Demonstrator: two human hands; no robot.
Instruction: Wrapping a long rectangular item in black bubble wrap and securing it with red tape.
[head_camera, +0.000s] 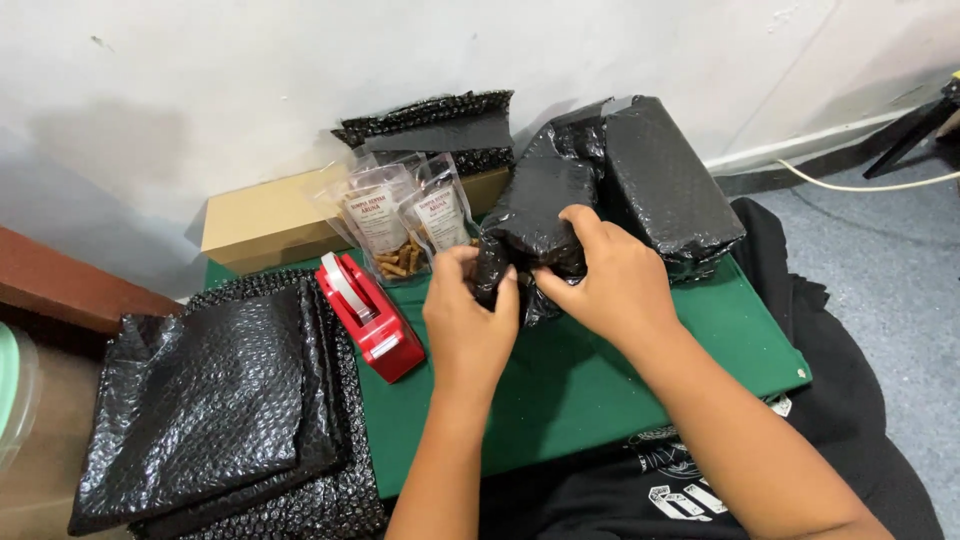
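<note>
A parcel in black bubble wrap is held above the far middle of the green desk, clasped from both sides. The left hand is closed on the parcel's lower left end, its grip pinching the wrap between thumb and fingers; the right hand is laid over the right side with its grip curled onto the wrap, the fingertips hidden behind the folds. Just behind the parcel, a larger wrapped black bundle is seen, touching it or nearly so; the contact cannot be confirmed. To the left, clear snack pouches are stood against a flat brown cardboard box, on which a further black bubble-wrapped packet rests. A red tape dispenser lies just beside the left hand. A stack of black bubble-wrap sheets overlaps the desk's left edge. A pale cable runs along the grey floor at the right.
</note>
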